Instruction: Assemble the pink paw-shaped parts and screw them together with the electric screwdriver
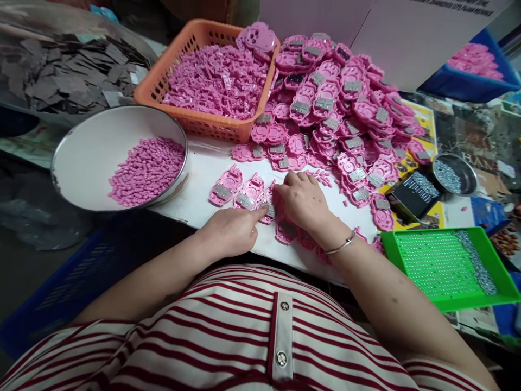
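My left hand (232, 232) has its other fingers curled in, and its index fingertip presses on the grey metal plate of a pink plastic casing (268, 217), holding it against the white tabletop (203, 217). Over the upper end of that casing, my right hand (303, 202) is closed with fingers bent down; anything between its fingertips is hidden. Two similar casings with grey plates, one at the far left (226, 186) and one beside it (249, 194), lie in the same row. More casings (286, 231) lie under and beside my right wrist. Small pink pieces (321, 177) are scattered behind that hand.
An orange basket (203, 122) of small pink parts stands behind a white bowl (81, 163) of pink pieces. A large heap of casings (325, 103) rises at the back. Rightward are a green tray (431, 266), a black tray (413, 198) and a metal bowl (472, 182) with small metal parts.
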A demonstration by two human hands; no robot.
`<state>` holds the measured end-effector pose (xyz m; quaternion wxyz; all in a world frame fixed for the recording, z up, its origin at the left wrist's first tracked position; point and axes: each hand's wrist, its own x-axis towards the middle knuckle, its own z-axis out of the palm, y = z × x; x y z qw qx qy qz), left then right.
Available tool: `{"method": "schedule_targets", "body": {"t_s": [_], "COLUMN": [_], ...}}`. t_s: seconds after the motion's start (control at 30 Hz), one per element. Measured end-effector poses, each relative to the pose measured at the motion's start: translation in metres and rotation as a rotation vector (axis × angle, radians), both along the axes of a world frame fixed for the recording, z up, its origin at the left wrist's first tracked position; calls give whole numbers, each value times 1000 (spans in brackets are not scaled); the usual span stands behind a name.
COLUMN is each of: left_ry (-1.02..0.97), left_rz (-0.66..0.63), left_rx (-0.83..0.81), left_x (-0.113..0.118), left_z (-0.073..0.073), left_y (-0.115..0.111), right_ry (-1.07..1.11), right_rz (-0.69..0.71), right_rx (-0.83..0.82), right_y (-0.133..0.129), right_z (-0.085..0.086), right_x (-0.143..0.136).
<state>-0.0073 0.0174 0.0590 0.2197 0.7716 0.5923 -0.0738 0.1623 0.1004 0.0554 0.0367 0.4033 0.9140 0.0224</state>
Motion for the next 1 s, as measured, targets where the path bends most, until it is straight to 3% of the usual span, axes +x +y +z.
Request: {"method": "schedule_targets", "body": {"t_s": [0.33, 0.5, 0.77, 1.0], "left_ry": [1, -10, -9, -6], "left_rz": [-6, 6, 10, -2], "left_rx": [30, 45, 30, 44], "left_x": [2, 2, 2, 2], "left_z": [-1, -3, -3, -3], "left_y": [-1, -2, -1, -2], "right_ry": [13, 17, 81, 34], "right_rz": [-127, -94, -39, -36], "right_rx": [13, 29, 32, 33], "right_y": [-8, -5, 7, 6], "right_z": [-8, -13, -18, -18], "right_x": [-13, -16, 4, -2]}}
